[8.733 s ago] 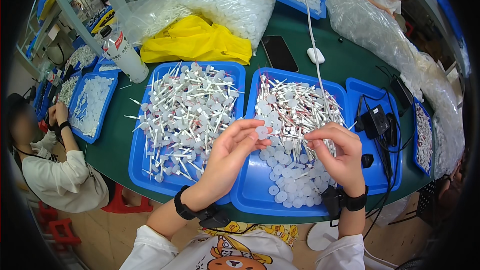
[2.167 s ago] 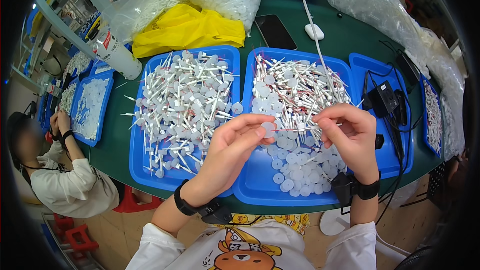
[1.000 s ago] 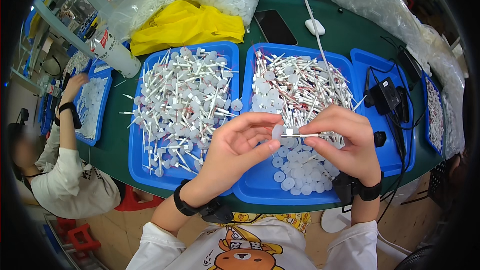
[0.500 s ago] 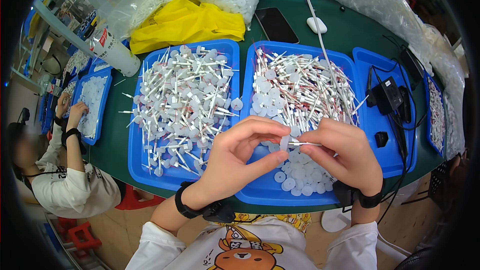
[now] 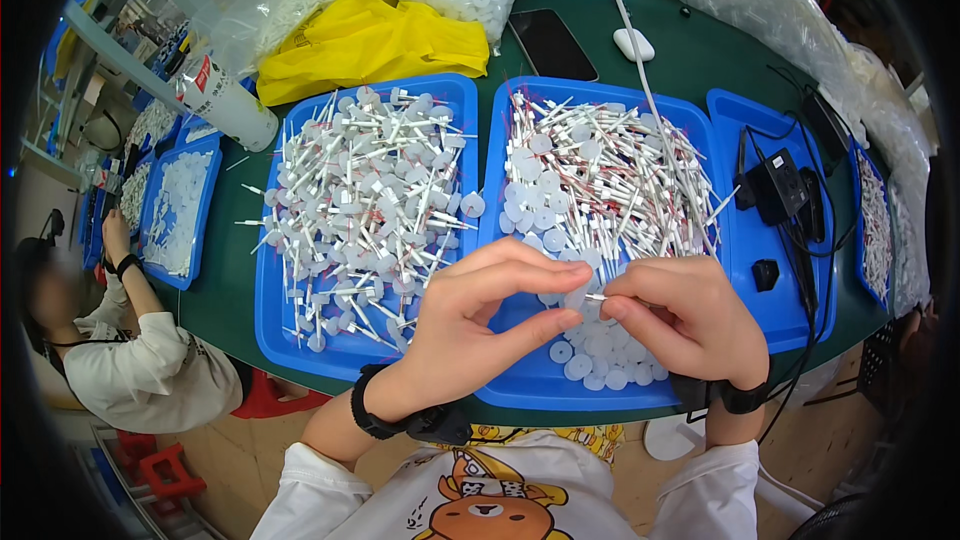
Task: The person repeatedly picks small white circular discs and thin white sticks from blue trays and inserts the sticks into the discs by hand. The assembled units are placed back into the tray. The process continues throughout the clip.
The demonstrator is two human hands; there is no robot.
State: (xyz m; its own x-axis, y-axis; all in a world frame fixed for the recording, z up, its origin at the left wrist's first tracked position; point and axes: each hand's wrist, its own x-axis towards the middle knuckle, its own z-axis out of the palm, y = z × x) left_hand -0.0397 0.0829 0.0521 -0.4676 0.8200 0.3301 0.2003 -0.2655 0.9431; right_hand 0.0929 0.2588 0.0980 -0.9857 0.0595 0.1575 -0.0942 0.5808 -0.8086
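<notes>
Above the near part of the middle blue tray, both of my hands meet. My left hand pinches a translucent white disc between thumb and fingertips. In my right hand, thumb and forefinger grip a thin white stick, its tip against the disc's middle. Whether the stick passes through the disc cannot be made out. Below my hands lies a heap of loose discs; farther back in that tray is a pile of white sticks with red wires.
At left, another blue tray holds sticks with discs on them. A right-hand tray carries a black adapter and cables. Behind are a yellow bag, phone and cup. A co-worker sits at left.
My right fingers have come closer to the disc, so less of the stick shows. The disc has tilted. The co-worker's hand has moved away from the disc tray at left.
</notes>
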